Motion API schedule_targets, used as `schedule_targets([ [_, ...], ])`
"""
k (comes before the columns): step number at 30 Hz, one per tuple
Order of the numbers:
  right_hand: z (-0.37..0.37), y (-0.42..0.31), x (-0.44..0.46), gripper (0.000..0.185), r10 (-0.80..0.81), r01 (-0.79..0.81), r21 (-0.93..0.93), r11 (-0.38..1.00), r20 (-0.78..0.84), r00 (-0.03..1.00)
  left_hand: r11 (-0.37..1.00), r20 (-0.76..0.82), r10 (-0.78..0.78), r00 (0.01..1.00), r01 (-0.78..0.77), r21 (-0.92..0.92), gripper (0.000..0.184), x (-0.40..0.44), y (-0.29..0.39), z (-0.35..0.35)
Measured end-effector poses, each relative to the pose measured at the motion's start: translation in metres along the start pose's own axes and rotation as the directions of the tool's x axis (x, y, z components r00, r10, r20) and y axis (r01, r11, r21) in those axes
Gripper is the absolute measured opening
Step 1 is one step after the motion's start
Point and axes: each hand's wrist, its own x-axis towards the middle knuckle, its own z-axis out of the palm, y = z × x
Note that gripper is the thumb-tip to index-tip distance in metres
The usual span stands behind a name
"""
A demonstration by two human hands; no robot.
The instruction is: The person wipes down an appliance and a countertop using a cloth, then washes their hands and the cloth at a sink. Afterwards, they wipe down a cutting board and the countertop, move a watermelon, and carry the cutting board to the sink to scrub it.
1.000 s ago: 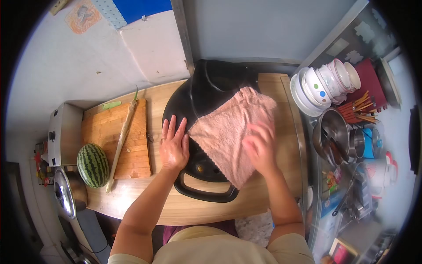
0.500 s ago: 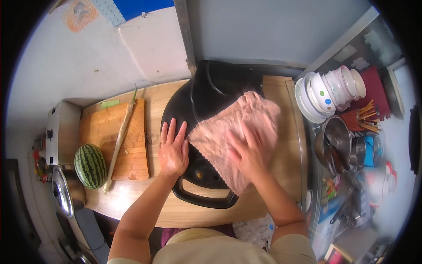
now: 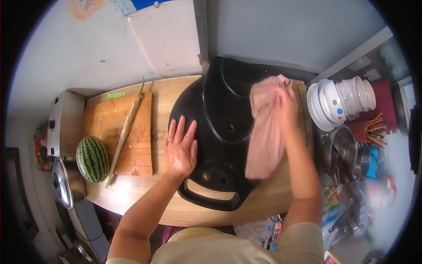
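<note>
My left hand (image 3: 180, 152) lies flat with fingers spread on the left edge of a large black plastic object (image 3: 220, 105), which has a loop handle at its near end. In my right hand (image 3: 285, 103) is the upper part of a pink cloth (image 3: 266, 132), gripped with bent fingers. The cloth hangs in folds over the right side of the black object. Both stand on a wooden table (image 3: 165, 99).
At the left are a cutting board (image 3: 103, 119) with a long leek-like stalk (image 3: 125, 134), a watermelon (image 3: 92, 159) and a lidded pot (image 3: 63, 182). Stacked bowls (image 3: 338, 103), chopsticks (image 3: 373, 130) and a metal bowl (image 3: 343, 147) stand at the right.
My right hand has closed on the cloth and moved up and right. The cloth, spread out before, is now gathered, uncovering more of the black object. My left hand stays flat.
</note>
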Motion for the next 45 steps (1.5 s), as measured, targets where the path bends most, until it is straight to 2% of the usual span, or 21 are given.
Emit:
schedule_targets([
  [3,0.017,0.029,0.022,0.031,0.094,-0.097,0.102,0.990,0.033,0.995,1.000,-0.018,-0.004,1.000,0.004,-0.007,0.045,0.000,0.000,0.002],
  [4,0.028,0.050,0.020,0.032,0.197,-0.216,0.348,0.913,0.089,0.976,1.000,-0.024,-0.010,1.000,0.010,0.000,0.045,-0.001,0.001,0.002],
  [5,0.043,0.075,0.015,0.033,0.276,-0.320,0.563,0.762,0.165,0.947,1.000,-0.026,-0.020,0.999,0.020,0.001,0.044,-0.002,0.000,0.003],
  [6,0.049,0.086,0.012,0.035,0.324,-0.402,0.733,0.548,0.257,0.911,0.999,-0.034,-0.035,0.999,0.035,0.005,0.044,-0.002,0.001,0.004],
  [9,0.004,0.024,-0.009,0.046,0.388,-0.539,0.838,0.083,0.471,0.792,0.997,-0.054,-0.080,0.995,0.081,0.012,0.043,-0.006,0.003,0.005],
  [10,0.007,0.038,-0.024,0.059,0.347,-0.541,0.816,0.205,0.456,0.819,0.995,-0.061,-0.095,0.994,0.096,0.011,0.042,-0.006,0.003,0.006],
  [13,-0.010,0.026,-0.048,0.061,0.377,-0.577,0.777,0.250,0.471,0.797,0.993,-0.011,-0.111,0.994,0.111,0.049,0.043,-0.007,0.002,0.005],
  [14,-0.007,0.028,-0.053,0.056,0.432,-0.550,0.776,0.308,0.401,0.808,0.988,0.011,-0.148,0.989,0.147,0.034,0.043,-0.007,0.003,0.004],
  [17,-0.015,0.012,-0.061,0.052,0.595,-0.616,0.668,0.419,0.311,0.741,0.977,0.035,-0.212,0.977,0.211,0.045,0.042,-0.009,0.006,0.003],
  [20,-0.006,0.022,-0.081,0.052,0.669,-0.602,0.600,0.527,0.144,0.729,0.979,0.006,-0.201,0.980,0.201,-0.013,0.042,-0.009,-0.001,0.008],
  [23,-0.006,0.028,-0.115,0.053,0.773,-0.615,0.639,0.461,0.051,0.633,0.976,0.009,-0.191,0.982,0.191,-0.101,0.042,-0.010,-0.008,0.010],
  [26,-0.006,0.035,-0.136,0.055,0.819,-0.615,0.669,0.417,0.017,0.573,0.969,0.048,-0.229,0.972,0.233,-0.085,0.043,-0.009,-0.009,0.008],
  [29,-0.017,0.008,-0.152,0.057,0.859,-0.680,0.608,0.409,-0.005,0.512,0.959,0.056,-0.266,0.962,0.270,-0.084,0.044,-0.009,-0.013,0.009],
  [32,-0.016,-0.029,-0.177,0.061,0.904,-0.645,0.677,0.354,-0.072,0.421,0.952,0.086,-0.288,0.954,0.295,-0.081,0.045,-0.008,-0.013,0.008],
  [36,-0.015,-0.111,-0.196,0.058,0.914,-0.675,0.617,0.405,-0.258,0.313,0.954,0.083,-0.284,0.955,0.290,-0.075,0.046,-0.007,-0.013,0.008],
  [39,0.004,-0.143,-0.231,0.050,0.830,-0.724,0.422,0.545,-0.390,0.398,0.952,0.096,-0.283,0.954,0.292,-0.094,0.047,-0.007,-0.015,0.007],
  [41,0.019,-0.160,-0.260,0.041,0.646,-0.661,0.174,0.730,-0.491,0.585,0.952,0.096,-0.279,0.956,0.288,-0.100,0.047,-0.006,-0.016,0.010],
  [42,0.014,-0.200,-0.254,0.032,0.640,-0.687,0.131,0.714,-0.519,0.566,0.954,0.091,-0.272,0.958,0.281,-0.105,0.047,-0.006,-0.017,0.012],
  [45,0.003,-0.215,-0.268,0.025,0.521,-0.595,-0.043,0.802,-0.435,0.734,0.957,0.078,-0.254,0.964,0.262,-0.124,0.047,-0.007,-0.022,0.016],
])
